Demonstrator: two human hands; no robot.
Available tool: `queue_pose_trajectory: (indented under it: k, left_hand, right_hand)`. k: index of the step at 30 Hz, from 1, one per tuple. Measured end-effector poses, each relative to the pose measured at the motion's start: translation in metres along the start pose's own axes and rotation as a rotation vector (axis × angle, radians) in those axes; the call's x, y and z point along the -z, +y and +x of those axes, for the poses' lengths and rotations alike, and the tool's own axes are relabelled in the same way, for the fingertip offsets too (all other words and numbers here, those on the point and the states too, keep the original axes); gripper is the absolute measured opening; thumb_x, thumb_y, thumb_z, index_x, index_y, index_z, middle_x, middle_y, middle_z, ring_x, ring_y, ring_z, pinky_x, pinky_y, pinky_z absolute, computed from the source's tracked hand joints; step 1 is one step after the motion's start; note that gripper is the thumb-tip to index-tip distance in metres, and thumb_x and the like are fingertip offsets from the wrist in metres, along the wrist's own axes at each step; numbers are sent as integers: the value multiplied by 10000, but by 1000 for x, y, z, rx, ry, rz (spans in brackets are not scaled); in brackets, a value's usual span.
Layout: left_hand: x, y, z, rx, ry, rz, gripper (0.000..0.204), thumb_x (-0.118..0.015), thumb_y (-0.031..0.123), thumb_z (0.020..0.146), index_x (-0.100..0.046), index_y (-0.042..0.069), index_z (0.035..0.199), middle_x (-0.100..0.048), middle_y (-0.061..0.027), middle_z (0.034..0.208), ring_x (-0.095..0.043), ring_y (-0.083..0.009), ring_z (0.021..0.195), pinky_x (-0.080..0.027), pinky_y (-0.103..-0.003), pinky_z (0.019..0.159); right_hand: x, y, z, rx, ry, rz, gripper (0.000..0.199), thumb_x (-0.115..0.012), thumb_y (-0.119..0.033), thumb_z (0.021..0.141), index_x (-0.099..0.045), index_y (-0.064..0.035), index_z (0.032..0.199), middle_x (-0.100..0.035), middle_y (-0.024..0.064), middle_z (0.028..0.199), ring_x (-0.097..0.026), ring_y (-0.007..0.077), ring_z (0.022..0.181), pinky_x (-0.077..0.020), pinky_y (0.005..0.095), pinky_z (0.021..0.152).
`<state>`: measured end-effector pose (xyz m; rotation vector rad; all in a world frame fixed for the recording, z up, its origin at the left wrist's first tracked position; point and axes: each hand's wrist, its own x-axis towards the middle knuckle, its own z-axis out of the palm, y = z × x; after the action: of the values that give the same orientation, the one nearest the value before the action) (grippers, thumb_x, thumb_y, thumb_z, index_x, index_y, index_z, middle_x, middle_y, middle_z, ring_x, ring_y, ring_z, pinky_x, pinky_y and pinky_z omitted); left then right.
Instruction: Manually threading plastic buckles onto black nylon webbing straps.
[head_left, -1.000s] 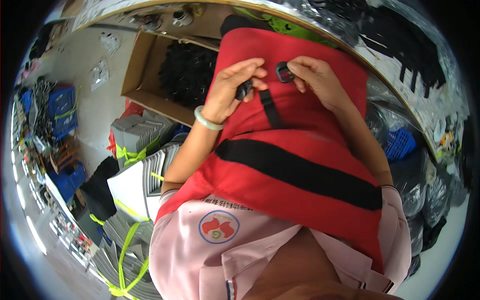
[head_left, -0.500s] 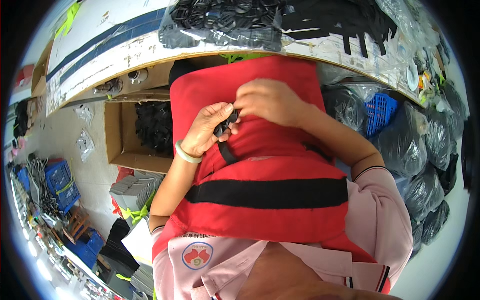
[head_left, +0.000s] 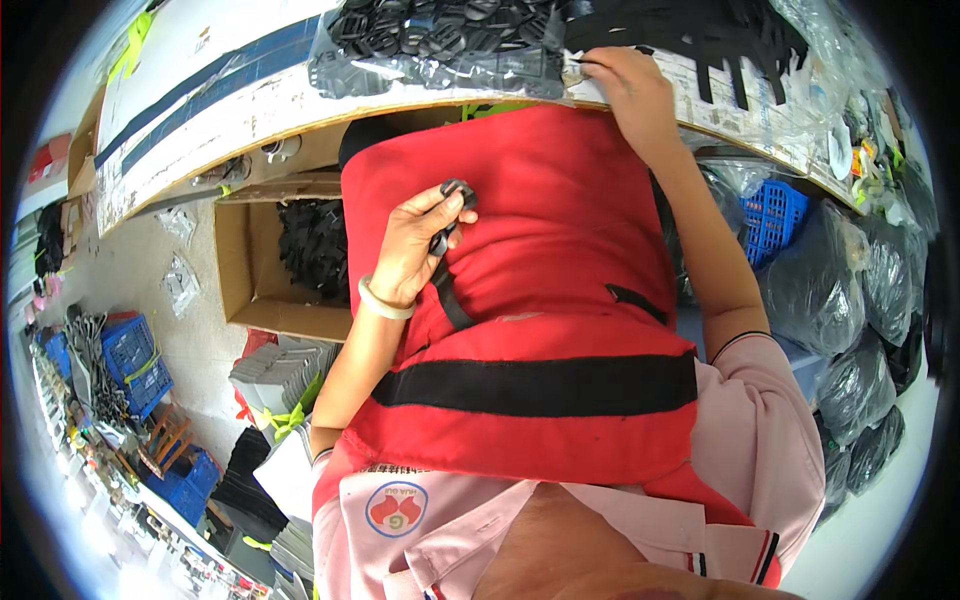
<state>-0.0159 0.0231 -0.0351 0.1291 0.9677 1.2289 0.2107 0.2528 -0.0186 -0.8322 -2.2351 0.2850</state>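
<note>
The left hand [head_left: 412,248] has its grip closed on a small black buckle [head_left: 452,200] that sits at the end of a black strap [head_left: 447,290]; the strap runs down from the grip over the red life vest [head_left: 540,300], which lies under both forearms. The right hand [head_left: 625,85] is up and to the right of it, at the tabletop [head_left: 200,110] edge, fingers bent on a bag of black buckles [head_left: 440,45] (I cannot tell if it pinches one). A cardboard box [head_left: 245,270] stands left of the left grip.
</note>
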Motion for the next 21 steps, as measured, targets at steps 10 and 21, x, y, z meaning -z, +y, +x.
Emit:
queue_pose_trajectory:
  k: [10,21]
  left_hand:
    - [-30,1,3,-349,143,297,158,-670,-4,851,-681,-51,1002,-689,-100,823,-633,-111,653,-470,-196,470]
    - [-28,-3,-6,-693,204,673,260,-678,-36,829,-668,-11,1088,-633,-49,875,-621,-99,702,-489,-208,511]
  right_hand:
    - [9,-145,-21,-812,-744,1057,174,-564,-174,951,-593,-6,919,-605,47,670,-551,80,503,-449,222,461]
    - [-18,-150,-39,-1017,-505,1277,214,-558,-202,956,-584,9,940,-606,70,692,-545,108,481,-451,223,458]
